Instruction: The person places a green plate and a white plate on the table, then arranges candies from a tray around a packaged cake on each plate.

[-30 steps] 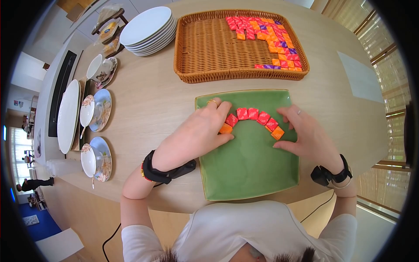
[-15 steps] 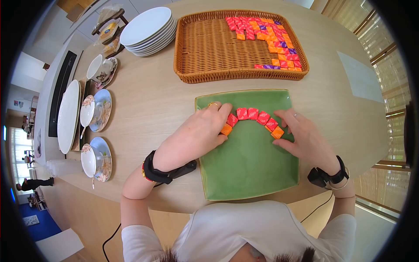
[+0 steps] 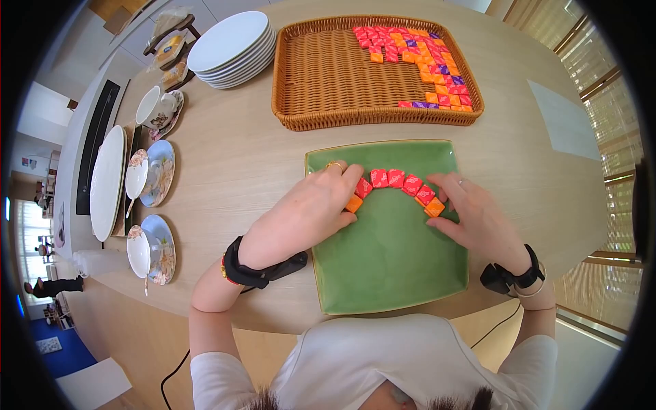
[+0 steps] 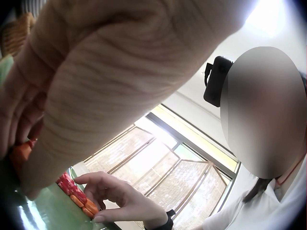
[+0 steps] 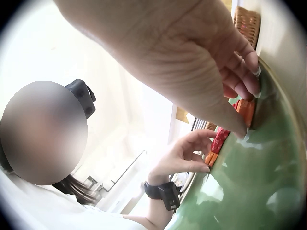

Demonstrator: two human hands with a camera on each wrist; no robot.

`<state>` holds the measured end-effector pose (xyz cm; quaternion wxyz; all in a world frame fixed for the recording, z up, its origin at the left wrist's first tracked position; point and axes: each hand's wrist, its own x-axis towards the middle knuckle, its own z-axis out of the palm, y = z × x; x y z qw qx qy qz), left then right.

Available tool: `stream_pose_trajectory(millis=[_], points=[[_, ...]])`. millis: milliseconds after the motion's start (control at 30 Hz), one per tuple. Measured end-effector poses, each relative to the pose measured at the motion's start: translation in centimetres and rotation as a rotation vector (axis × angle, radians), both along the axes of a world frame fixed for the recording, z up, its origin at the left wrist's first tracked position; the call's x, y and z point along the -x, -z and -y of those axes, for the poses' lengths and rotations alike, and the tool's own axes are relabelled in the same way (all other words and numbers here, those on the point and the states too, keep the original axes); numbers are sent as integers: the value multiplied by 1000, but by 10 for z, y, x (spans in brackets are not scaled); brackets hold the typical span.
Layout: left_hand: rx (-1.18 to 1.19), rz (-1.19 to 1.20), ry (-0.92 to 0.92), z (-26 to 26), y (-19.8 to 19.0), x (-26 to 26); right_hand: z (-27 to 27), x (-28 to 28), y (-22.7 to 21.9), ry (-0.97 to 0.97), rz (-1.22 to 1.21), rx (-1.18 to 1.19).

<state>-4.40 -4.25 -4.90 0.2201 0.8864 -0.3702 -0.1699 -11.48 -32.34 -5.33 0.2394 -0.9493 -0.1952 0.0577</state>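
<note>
An arc of square wrapped candies lies on the green plate (image 3: 389, 273), red candies (image 3: 395, 178) along the top and orange ones at both ends. At the arc's left end, my left hand (image 3: 321, 198) holds an orange candy (image 3: 354, 203) between thumb and fingers, its fingers partly covering the red one above. My right hand (image 3: 475, 208) grips the right end, with the thumb at the lower side of an orange candy (image 3: 434, 208) and the fingers at its outer side. In the right wrist view that orange candy (image 5: 245, 112) sits between thumb and fingertips.
Beyond the plate stands a wicker tray (image 3: 328, 75) with many red, orange and purple candies on its right side. A stack of white plates (image 3: 232, 44) stands to its left. Flowered cups on saucers (image 3: 162, 174) and a large white dish (image 3: 107, 181) line the left side.
My right hand has moved slightly left and its thumb and fingers have closed in on the orange candy at the right end. My left hand stays almost still.
</note>
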Motion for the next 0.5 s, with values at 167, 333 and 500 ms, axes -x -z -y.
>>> stream_pose_trajectory(millis=[167, 333, 500], points=[[-6, -18, -5, 1, -1, 0, -1, 1, 0, 2, 14, 5], [-15, -14, -8, 1, 0, 0, -3, 2, -1, 8, 17, 17], [-5, -14, -6, 0, 1, 0, -4, 2, -1, -3, 40, 23]])
